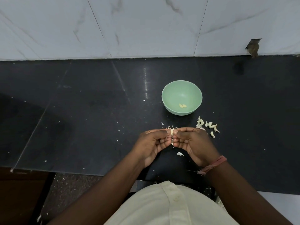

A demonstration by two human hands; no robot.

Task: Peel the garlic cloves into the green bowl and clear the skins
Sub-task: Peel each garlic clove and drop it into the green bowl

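A green bowl stands on the black counter with two peeled cloves lying in its bottom. In front of it, my left hand and my right hand meet fingertip to fingertip and both pinch one garlic clove, pale and partly skinned. A cluster of several unpeeled cloves lies on the counter to the right of the bowl, just beyond my right hand. Bits of skin lie behind my fingers, and one larger skin piece lies between my wrists.
The black counter runs left and right, backed by a white marble-tiled wall. Small skin flakes are scattered over it. Its front edge is near my body, with floor below at the left. A pink thread band circles my right wrist.
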